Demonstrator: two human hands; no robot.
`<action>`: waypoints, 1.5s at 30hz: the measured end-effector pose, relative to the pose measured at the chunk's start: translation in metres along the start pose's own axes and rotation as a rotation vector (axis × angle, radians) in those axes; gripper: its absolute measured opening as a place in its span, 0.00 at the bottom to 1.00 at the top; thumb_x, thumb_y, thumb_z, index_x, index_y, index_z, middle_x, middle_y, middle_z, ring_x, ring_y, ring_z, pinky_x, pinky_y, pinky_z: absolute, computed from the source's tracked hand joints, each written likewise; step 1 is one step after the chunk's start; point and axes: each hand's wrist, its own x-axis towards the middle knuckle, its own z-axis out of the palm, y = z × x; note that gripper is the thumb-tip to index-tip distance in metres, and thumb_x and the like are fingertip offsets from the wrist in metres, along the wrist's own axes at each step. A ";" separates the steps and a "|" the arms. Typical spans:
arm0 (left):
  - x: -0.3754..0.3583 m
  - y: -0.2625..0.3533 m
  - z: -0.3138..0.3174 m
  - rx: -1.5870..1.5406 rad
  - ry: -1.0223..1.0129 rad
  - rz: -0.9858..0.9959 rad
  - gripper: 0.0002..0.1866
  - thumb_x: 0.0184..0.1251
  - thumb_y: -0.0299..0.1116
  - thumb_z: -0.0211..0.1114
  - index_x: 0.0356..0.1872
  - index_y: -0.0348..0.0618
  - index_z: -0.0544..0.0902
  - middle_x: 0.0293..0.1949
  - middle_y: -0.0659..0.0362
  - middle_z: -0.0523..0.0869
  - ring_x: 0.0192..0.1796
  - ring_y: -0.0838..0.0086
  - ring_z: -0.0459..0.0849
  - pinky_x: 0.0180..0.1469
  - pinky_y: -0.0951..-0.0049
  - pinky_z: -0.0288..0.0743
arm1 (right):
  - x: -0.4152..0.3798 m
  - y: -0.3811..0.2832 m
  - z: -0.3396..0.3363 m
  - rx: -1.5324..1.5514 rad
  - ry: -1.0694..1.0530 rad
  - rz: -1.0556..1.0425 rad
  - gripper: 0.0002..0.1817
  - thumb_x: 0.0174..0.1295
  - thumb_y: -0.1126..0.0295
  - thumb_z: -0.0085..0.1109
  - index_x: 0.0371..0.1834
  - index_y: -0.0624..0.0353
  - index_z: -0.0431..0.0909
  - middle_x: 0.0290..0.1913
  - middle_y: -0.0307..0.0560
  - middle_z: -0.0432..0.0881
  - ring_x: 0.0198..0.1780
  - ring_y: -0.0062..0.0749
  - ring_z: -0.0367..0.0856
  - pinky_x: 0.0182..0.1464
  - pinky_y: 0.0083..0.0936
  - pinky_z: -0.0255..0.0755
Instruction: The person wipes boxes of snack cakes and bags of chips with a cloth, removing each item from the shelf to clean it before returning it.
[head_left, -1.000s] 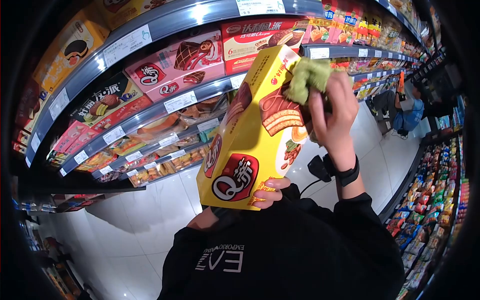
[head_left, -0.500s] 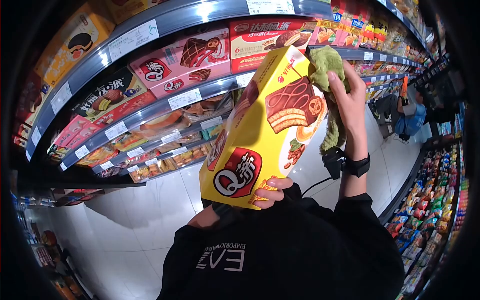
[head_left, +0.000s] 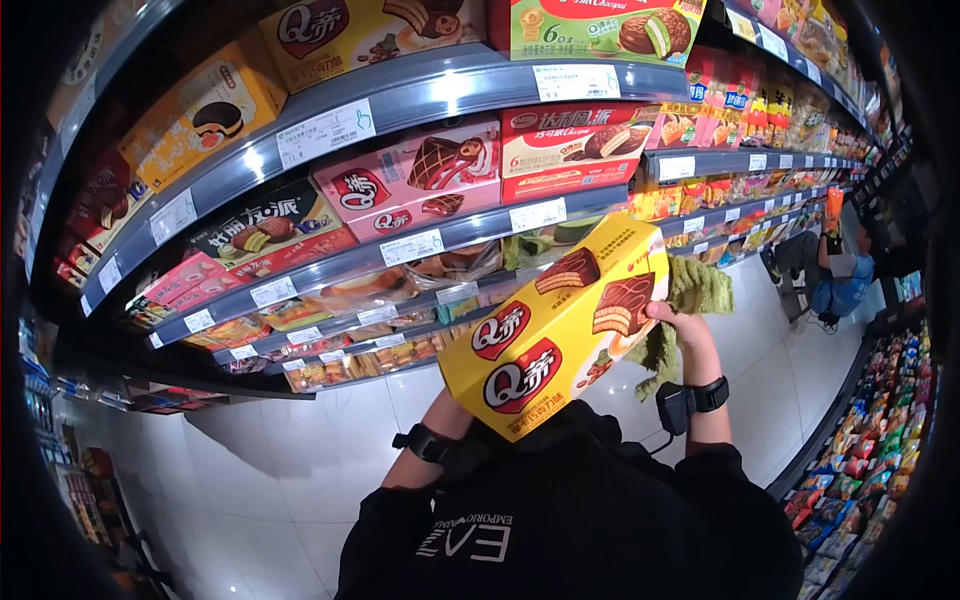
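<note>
Long grey metal shelves (head_left: 420, 100) curve across the far side of the scene, lined with white price tags and stacked with boxed cakes, among them a pink cardboard box with a chocolate wafer picture (head_left: 415, 185) and a red-and-white cardboard box of chocolate pies (head_left: 570, 150). Below them runs a pale tiled floor (head_left: 300, 470), and at the far right another person in a blue top (head_left: 845, 290) crouches in the aisle. Near the middle, a large yellow cardboard box printed with a red Q logo and chocolate cakes (head_left: 560, 325) is held tilted, its right end higher and its left end low, in front of the shelves and above the wearer's black sweatshirt (head_left: 570, 520). The left forearm rises from the lower left, a black strap on the wrist, to the box's underside; the left hand is hidden behind the box, so its grip cannot be told. The right hand (head_left: 680, 325) is raised, wrist bent, fingers closed on a crumpled green cloth (head_left: 695, 300) pressed against the box's right end.
</note>
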 end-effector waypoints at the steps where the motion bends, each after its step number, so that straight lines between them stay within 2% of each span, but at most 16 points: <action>1: -0.002 0.008 -0.021 0.432 0.085 0.103 0.27 0.59 0.46 0.60 0.56 0.42 0.68 0.46 0.58 0.75 0.41 0.72 0.76 0.39 0.74 0.73 | 0.001 0.015 -0.003 0.006 0.052 -0.008 0.32 0.42 0.71 0.70 0.54 0.62 0.68 0.48 0.44 0.77 0.48 0.28 0.74 0.54 0.26 0.65; 2: -0.007 0.019 -0.041 0.653 0.156 0.167 0.27 0.59 0.46 0.60 0.56 0.42 0.67 0.47 0.58 0.75 0.42 0.72 0.77 0.40 0.75 0.73 | 0.003 0.032 -0.008 0.052 0.098 0.000 0.33 0.43 0.71 0.69 0.55 0.63 0.67 0.49 0.45 0.76 0.50 0.29 0.73 0.56 0.27 0.64; 4: -0.020 0.096 0.001 -0.142 0.288 -0.047 0.28 0.61 0.38 0.60 0.61 0.42 0.63 0.53 0.55 0.74 0.45 0.75 0.77 0.45 0.77 0.73 | 0.004 0.055 -0.012 0.162 0.127 0.024 0.34 0.43 0.71 0.69 0.56 0.64 0.65 0.51 0.47 0.74 0.51 0.32 0.73 0.56 0.27 0.63; 7: -0.037 0.120 -0.002 -0.013 0.118 0.033 0.31 0.60 0.37 0.60 0.63 0.42 0.59 0.53 0.54 0.73 0.47 0.74 0.77 0.48 0.76 0.72 | -0.007 0.059 -0.002 0.170 0.140 0.079 0.34 0.45 0.73 0.67 0.57 0.65 0.63 0.53 0.48 0.73 0.51 0.31 0.72 0.55 0.27 0.64; 9: -0.032 0.123 0.007 0.925 0.209 -0.141 0.35 0.56 0.36 0.65 0.63 0.45 0.58 0.54 0.51 0.73 0.53 0.69 0.75 0.53 0.71 0.70 | -0.013 0.063 0.006 0.151 0.127 0.146 0.34 0.46 0.73 0.67 0.58 0.65 0.63 0.51 0.48 0.73 0.51 0.30 0.73 0.54 0.25 0.65; 10: -0.031 0.121 0.017 1.193 0.229 -0.268 0.37 0.50 0.36 0.69 0.61 0.44 0.61 0.54 0.53 0.73 0.53 0.69 0.75 0.50 0.71 0.71 | -0.016 0.063 0.011 0.149 0.109 0.158 0.34 0.46 0.74 0.67 0.58 0.65 0.63 0.50 0.48 0.74 0.50 0.29 0.73 0.54 0.25 0.65; 12: -0.020 0.101 0.018 1.306 0.184 -0.262 0.39 0.42 0.35 0.73 0.58 0.42 0.64 0.51 0.55 0.74 0.51 0.70 0.75 0.50 0.73 0.70 | -0.016 0.072 0.014 0.078 0.080 0.210 0.35 0.45 0.73 0.68 0.59 0.61 0.62 0.50 0.44 0.73 0.50 0.28 0.72 0.53 0.23 0.66; 14: -0.013 0.092 0.030 1.541 0.171 -0.322 0.40 0.37 0.38 0.74 0.55 0.41 0.65 0.47 0.54 0.75 0.50 0.69 0.75 0.51 0.73 0.69 | -0.014 0.070 0.025 0.108 -0.023 0.034 0.36 0.44 0.75 0.68 0.59 0.61 0.61 0.52 0.43 0.72 0.51 0.27 0.71 0.54 0.24 0.65; 20: -0.013 0.094 0.039 1.385 0.231 -0.149 0.38 0.35 0.41 0.74 0.52 0.39 0.68 0.46 0.51 0.73 0.49 0.60 0.74 0.51 0.69 0.68 | -0.018 0.072 0.016 0.287 -0.018 0.010 0.40 0.42 0.78 0.67 0.61 0.62 0.58 0.60 0.45 0.64 0.62 0.31 0.62 0.61 0.26 0.58; 26: -0.025 0.139 0.087 1.956 0.430 0.477 0.31 0.34 0.31 0.72 0.47 0.40 0.73 0.38 0.53 0.72 0.41 0.60 0.73 0.44 0.64 0.67 | -0.015 0.049 0.030 0.126 0.085 -0.122 0.35 0.45 0.73 0.67 0.58 0.61 0.61 0.52 0.44 0.71 0.54 0.30 0.68 0.58 0.27 0.61; 28: -0.036 0.165 0.095 2.007 0.513 0.713 0.30 0.31 0.25 0.71 0.45 0.42 0.74 0.37 0.56 0.71 0.40 0.62 0.72 0.42 0.64 0.64 | -0.009 0.062 0.025 0.222 0.170 -0.087 0.27 0.49 0.70 0.65 0.53 0.62 0.66 0.44 0.42 0.74 0.47 0.26 0.71 0.51 0.26 0.66; 30: -0.045 0.192 0.104 1.873 0.642 0.828 0.30 0.29 0.23 0.70 0.44 0.44 0.74 0.37 0.56 0.71 0.41 0.61 0.70 0.45 0.64 0.62 | -0.006 0.069 0.019 -0.078 0.294 0.009 0.20 0.51 0.69 0.63 0.46 0.63 0.70 0.39 0.40 0.74 0.41 0.24 0.73 0.44 0.24 0.69; 31: -0.050 0.206 0.109 1.898 0.741 0.926 0.31 0.30 0.23 0.70 0.46 0.45 0.72 0.39 0.55 0.72 0.43 0.61 0.70 0.48 0.65 0.61 | -0.009 0.073 0.020 -0.097 0.262 0.003 0.18 0.50 0.70 0.63 0.44 0.64 0.72 0.36 0.40 0.75 0.36 0.22 0.73 0.38 0.23 0.71; 35: -0.050 0.250 0.116 1.757 1.026 1.479 0.35 0.34 0.22 0.71 0.52 0.42 0.69 0.44 0.54 0.70 0.48 0.62 0.68 0.52 0.68 0.61 | -0.019 0.095 0.017 -0.288 0.002 -0.004 0.17 0.48 0.75 0.61 0.43 0.65 0.72 0.33 0.39 0.76 0.32 0.20 0.75 0.38 0.20 0.71; 38: -0.044 0.281 0.131 1.867 1.109 1.609 0.40 0.35 0.22 0.71 0.58 0.46 0.67 0.46 0.56 0.70 0.50 0.64 0.68 0.54 0.68 0.59 | -0.021 0.104 0.028 -0.136 -0.039 0.064 0.15 0.48 0.79 0.59 0.41 0.65 0.73 0.33 0.40 0.77 0.34 0.21 0.76 0.40 0.19 0.72; 45: -0.024 0.320 0.111 2.211 1.103 1.543 0.40 0.37 0.22 0.70 0.60 0.55 0.68 0.45 0.59 0.72 0.49 0.65 0.68 0.56 0.65 0.56 | -0.022 0.103 0.036 -0.237 -0.146 0.036 0.14 0.49 0.77 0.62 0.40 0.64 0.73 0.34 0.41 0.77 0.38 0.22 0.77 0.42 0.20 0.71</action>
